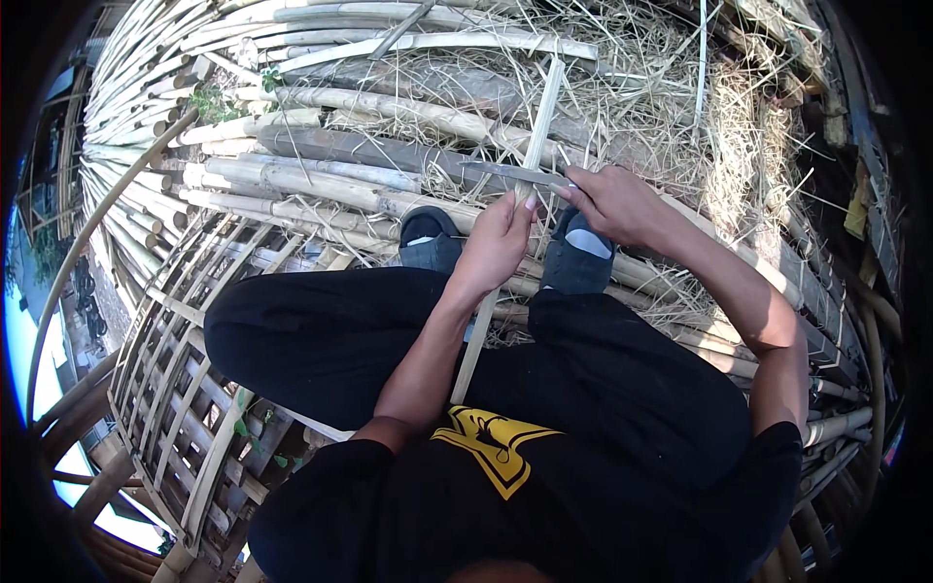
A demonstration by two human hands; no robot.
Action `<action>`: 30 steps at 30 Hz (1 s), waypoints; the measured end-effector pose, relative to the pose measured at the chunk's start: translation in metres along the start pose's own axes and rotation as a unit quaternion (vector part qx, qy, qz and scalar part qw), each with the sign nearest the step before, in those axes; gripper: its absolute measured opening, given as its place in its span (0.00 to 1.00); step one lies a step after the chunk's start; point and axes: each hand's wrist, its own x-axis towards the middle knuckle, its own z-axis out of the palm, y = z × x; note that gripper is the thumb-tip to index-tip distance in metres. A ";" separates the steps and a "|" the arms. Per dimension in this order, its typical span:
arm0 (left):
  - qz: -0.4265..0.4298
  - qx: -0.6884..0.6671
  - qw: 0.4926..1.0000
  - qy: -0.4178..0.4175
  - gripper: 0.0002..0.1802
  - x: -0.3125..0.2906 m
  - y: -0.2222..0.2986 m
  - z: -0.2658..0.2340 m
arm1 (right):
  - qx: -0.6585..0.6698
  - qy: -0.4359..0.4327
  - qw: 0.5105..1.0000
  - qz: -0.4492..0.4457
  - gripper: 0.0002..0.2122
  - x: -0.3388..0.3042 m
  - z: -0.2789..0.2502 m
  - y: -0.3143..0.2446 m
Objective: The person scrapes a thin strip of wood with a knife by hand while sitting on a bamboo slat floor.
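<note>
My left hand (500,241) is closed round a long pale bamboo strip (544,112). The strip slants from my lap up past my feet, its far end pointing away from me. In my right hand (612,202) is a knife, gripped by its handle, which the fingers mostly hide. The knife's blade (505,171) points left and lies across the strip just beyond my left thumb. Whether the edge bites into the bamboo I cannot tell.
Bamboo poles (311,194) lie side by side under my dark shoes (578,255). Straw-like shavings (622,97) cover the ground ahead and to the right. A woven bamboo lattice (194,389) stands at my left, near a bent cane (87,233). More stacked poles (146,107) fill the far left.
</note>
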 end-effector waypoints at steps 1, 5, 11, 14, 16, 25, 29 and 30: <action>0.027 0.044 0.999 0.016 0.17 0.003 -0.005 -0.001 | -0.020 0.008 1.000 -0.006 0.13 0.000 0.001 0.000; 0.072 0.135 0.987 0.050 0.17 0.005 -0.006 0.000 | -0.039 0.003 0.999 -0.012 0.13 0.003 0.006 0.008; 0.076 0.168 0.982 0.051 0.17 0.001 -0.004 0.002 | -0.155 0.041 0.984 0.077 0.20 0.021 -0.036 0.064; 0.071 0.160 0.984 0.046 0.16 0.004 -0.004 0.001 | -0.182 0.062 0.972 0.136 0.22 0.033 -0.054 0.084; 0.076 0.137 0.987 0.039 0.15 0.004 -0.009 0.002 | -0.197 0.089 0.966 0.140 0.23 0.037 -0.055 0.098; 0.066 0.044 0.996 0.032 0.13 -0.003 -0.006 -0.003 | -0.065 0.347 0.889 0.291 0.25 -0.023 -0.149 0.205; 0.068 0.041 0.997 -0.005 0.14 -0.002 -0.009 0.003 | 0.097 0.279 0.931 0.215 0.25 -0.008 -0.078 0.123; 0.063 0.052 0.997 0.006 0.15 0.000 -0.008 0.001 | 0.064 0.202 0.954 0.211 0.26 -0.002 -0.059 0.107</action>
